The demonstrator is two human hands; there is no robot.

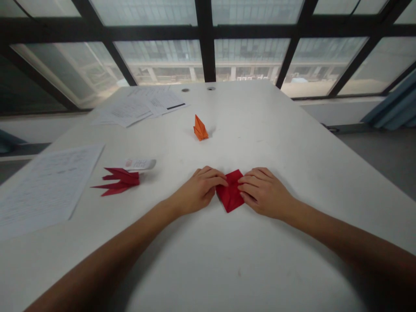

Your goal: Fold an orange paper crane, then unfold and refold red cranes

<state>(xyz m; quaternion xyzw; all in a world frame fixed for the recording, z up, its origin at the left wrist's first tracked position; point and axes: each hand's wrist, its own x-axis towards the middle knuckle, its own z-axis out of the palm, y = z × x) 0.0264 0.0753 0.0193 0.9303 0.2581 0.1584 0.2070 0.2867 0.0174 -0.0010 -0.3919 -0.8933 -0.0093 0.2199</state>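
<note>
A small red folded paper (230, 199), roughly diamond-shaped with creases on its face, lies on the white table in front of me. At its left corner my left hand (202, 189) is closed, thumb and fingers gripping the edge. My right hand (264, 193) has its fingers bent together over the right side of the same paper, pressing and holding it. Both thumbs are partly hidden. Beyond my hands stands an orange origami piece (200, 128) with a pointed tip. Left of my left hand rests a dark red origami piece (121, 182) with several long points.
A white remote control (139, 164) lies just behind the dark red origami. One printed sheet (48, 186) is at the table's left edge, and more papers (139, 106) overlap at the far left. Two round holes sit near the far edge, before dark-framed windows (205, 52).
</note>
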